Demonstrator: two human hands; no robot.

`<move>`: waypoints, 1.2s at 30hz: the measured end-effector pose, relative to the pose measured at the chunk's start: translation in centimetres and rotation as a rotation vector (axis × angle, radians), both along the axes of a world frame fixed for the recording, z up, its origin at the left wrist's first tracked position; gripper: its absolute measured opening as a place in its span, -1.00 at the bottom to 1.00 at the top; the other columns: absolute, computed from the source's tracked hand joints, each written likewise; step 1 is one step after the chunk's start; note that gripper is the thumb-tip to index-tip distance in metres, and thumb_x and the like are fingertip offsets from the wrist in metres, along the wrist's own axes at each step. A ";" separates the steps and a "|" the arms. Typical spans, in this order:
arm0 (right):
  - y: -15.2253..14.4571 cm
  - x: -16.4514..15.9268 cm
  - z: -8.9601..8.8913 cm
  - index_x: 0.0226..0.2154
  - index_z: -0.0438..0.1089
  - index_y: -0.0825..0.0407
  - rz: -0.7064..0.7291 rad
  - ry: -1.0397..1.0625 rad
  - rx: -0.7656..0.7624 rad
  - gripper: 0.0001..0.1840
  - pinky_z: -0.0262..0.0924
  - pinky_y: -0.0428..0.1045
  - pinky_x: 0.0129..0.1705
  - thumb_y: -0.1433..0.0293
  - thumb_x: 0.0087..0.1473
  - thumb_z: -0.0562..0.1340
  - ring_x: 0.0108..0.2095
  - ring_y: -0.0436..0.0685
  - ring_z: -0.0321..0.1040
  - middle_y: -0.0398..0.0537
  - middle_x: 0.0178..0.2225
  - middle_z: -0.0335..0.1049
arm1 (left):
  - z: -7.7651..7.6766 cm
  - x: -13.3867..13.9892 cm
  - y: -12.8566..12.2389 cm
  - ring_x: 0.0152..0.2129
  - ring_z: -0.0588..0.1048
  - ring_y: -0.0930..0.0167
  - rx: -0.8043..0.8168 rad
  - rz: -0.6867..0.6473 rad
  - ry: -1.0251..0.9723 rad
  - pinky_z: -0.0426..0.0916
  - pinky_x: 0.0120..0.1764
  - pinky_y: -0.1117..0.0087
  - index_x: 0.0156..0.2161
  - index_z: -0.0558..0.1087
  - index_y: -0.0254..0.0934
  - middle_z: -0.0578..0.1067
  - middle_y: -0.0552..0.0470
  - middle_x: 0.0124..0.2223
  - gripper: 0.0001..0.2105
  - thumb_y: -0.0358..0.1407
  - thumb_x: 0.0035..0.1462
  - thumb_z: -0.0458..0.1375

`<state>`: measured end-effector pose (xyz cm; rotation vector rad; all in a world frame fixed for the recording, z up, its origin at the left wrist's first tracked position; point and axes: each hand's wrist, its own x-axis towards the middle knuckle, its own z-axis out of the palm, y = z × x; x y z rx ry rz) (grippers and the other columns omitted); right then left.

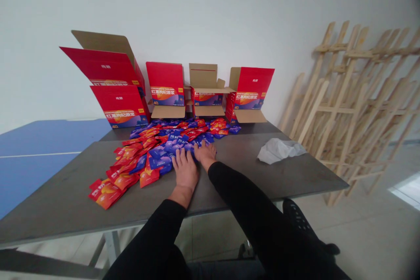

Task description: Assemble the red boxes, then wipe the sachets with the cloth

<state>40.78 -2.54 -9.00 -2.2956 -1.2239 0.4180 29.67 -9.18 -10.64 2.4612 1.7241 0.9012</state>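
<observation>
My left hand [185,171] lies on the near edge of the packet pile, its fingers stretched over purple packets [175,145]. Close beside it, my right hand [206,155] rests against the pile's right part, fingers out on more purple packets; its fingertips are partly hard to make out. Neither hand visibly grips a packet. Red packets [127,155] spread to the left of my hands, overlapping the purple ones. A small stack of red packets [106,193] sits nearest the table's front left.
Open red cartons stand behind the pile: a stacked pair [121,105] at left, then one [165,81], another [205,97] and a right one [251,89]. A crumpled white bag [278,150] lies on the grey table [243,179]. Wooden easels [348,109] lean at right.
</observation>
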 end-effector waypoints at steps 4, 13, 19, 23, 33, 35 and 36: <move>0.0 -1.5 -0.1 0.50 0.12 0.02 -0.016 0.001 -0.004 -0.22 -0.22 0.39 0.46 -0.02 0.42 -0.02 0.48 0.49 0.00 0.37 0.47 0.10 | 0.0 -0.5 0.5 0.52 -0.01 -0.08 -0.023 0.003 -0.031 -0.06 0.46 -0.28 0.42 0.32 -0.40 0.19 -0.45 0.50 -0.33 -0.51 0.19 0.06; -0.5 -1.2 0.0 0.52 0.07 0.02 -0.009 0.025 0.042 -0.18 -0.12 0.31 0.45 -0.03 0.39 0.04 0.45 0.44 0.07 0.32 0.44 0.16 | -0.6 -0.6 0.6 0.50 0.04 -0.14 0.030 -0.023 -0.058 -0.05 0.46 -0.28 0.26 0.41 -0.53 0.31 -0.53 0.40 -0.47 -0.46 0.17 0.10; -1.7 0.9 -0.3 0.46 0.16 0.10 -0.008 0.001 0.085 -0.16 0.08 0.22 0.37 -0.02 0.33 0.18 0.34 0.42 0.26 0.35 0.32 0.34 | -0.2 -0.7 0.4 0.47 0.11 -0.14 0.056 -0.081 -0.046 -0.01 0.45 -0.28 0.21 0.46 -0.45 0.36 -0.41 0.38 -0.47 -0.49 0.10 0.13; -2.4 2.1 -0.6 0.41 0.26 -0.01 -0.040 0.000 0.100 -0.16 0.17 0.21 0.32 -0.05 0.24 0.30 0.24 0.38 0.36 0.27 0.24 0.43 | -0.1 -0.6 0.4 0.47 0.12 -0.12 0.056 -0.149 -0.020 -0.02 0.47 -0.25 0.21 0.50 -0.44 0.39 -0.38 0.36 -0.48 -0.48 0.11 0.14; -3.8 3.9 0.3 0.37 0.32 0.03 -0.041 0.053 0.258 -0.12 0.23 0.14 0.27 -0.08 0.16 0.36 0.23 0.35 0.38 0.24 0.22 0.44 | -0.2 -0.6 1.3 0.33 0.38 0.11 0.069 -0.407 -0.231 0.24 0.40 -0.06 0.08 0.55 -0.29 0.56 -0.23 0.17 -0.59 -0.52 0.15 0.12; -4.1 3.7 0.6 0.37 0.30 0.05 0.016 0.093 0.336 -0.14 0.23 0.09 0.28 -0.03 0.17 0.37 0.24 0.30 0.38 0.22 0.23 0.44 | -0.6 -0.5 1.7 0.13 0.55 0.19 -0.007 -0.502 -0.405 0.44 0.25 0.02 0.07 0.51 -0.30 0.58 -0.23 0.10 -0.67 -0.47 0.23 0.09; -4.3 3.5 0.7 0.35 0.31 0.06 0.059 0.112 0.360 -0.18 0.25 0.07 0.26 -0.01 0.20 0.35 0.23 0.28 0.40 0.20 0.22 0.46 | -0.8 -0.5 2.0 0.03 0.60 0.24 -0.069 -0.535 -0.506 0.52 0.15 0.07 0.09 0.47 -0.31 0.57 -0.23 0.09 -0.69 -0.43 0.26 0.10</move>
